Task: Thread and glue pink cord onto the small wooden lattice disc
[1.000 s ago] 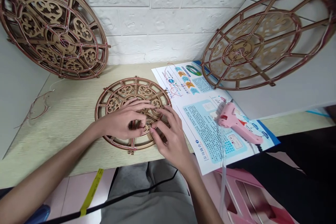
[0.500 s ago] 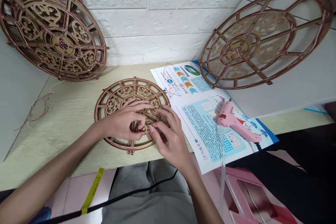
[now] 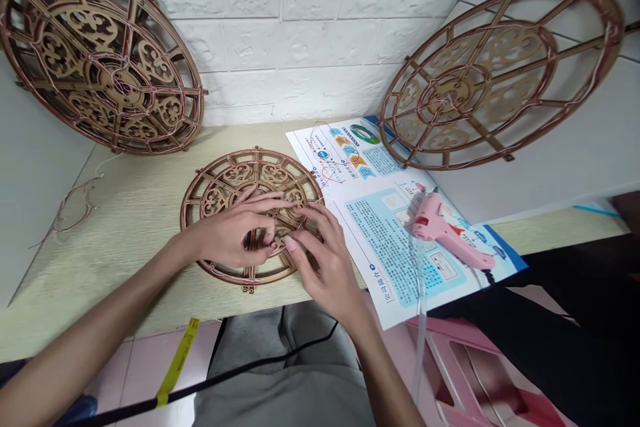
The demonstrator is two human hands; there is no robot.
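Note:
A round brown openwork frame (image 3: 215, 201) with scroll ornaments and reddish wires lies flat on the pale wooden table. Over its middle rests my left hand (image 3: 237, 230), the thumb and index finger curled close together near the frame's lower centre. My right hand (image 3: 323, 257) is on the frame's right part, its thumb and index finger drawn close together beside the left fingertips. Whatever sits between the fingertips of either hand is too small to make out. A pink glue gun (image 3: 445, 230) lies to the right on a printed sheet (image 3: 367, 213).
Several similar round frames (image 3: 120, 87) lean at the back left, and another (image 3: 450, 97) leans at the right. Loose thin wires (image 3: 75, 210) lie on the left of the table (image 3: 135, 207). A pink stool (image 3: 450, 353) stands below at the right, beside dark clothing.
Both hands stay at nearly the same spot on the frame, with only slight finger movement. The view of the right side has shifted a little to the left.

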